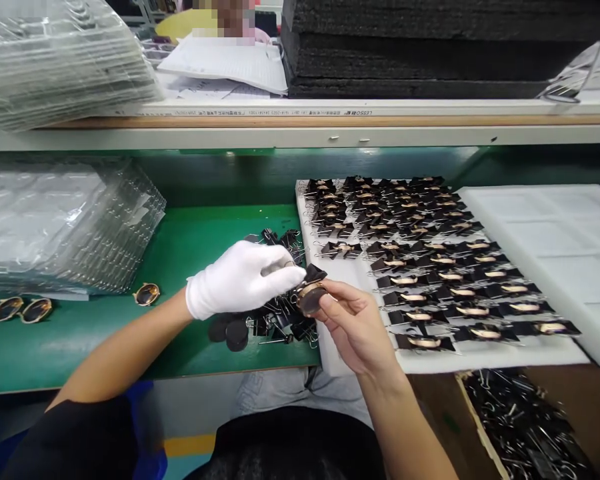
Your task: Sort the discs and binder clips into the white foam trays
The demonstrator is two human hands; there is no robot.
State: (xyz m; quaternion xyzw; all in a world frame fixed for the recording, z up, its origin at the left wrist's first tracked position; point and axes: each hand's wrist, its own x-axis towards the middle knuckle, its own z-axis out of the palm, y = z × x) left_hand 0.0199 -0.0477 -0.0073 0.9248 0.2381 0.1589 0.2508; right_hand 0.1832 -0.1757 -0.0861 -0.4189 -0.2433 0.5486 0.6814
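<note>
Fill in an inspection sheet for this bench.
Surface: green tabletop, partly covered
Job's things: gold-rimmed round piece, black binder clip; white tray bearing rows of clipped pieces
Clutter: loose binder clips, black discs; round tinted lenses further left
Hands: gloved left hand pinching at the clip; bare right hand holding the round piece
Cables: nothing seen
Surroundings: shelf above, black sheets stacked on it

1 white glove (230, 281), ending at the wrist, covers the left hand (250, 270). Top (300, 447) is black, 1 short black sleeve (90, 433) visible. Trousers (263, 398) are pale grey.
</note>
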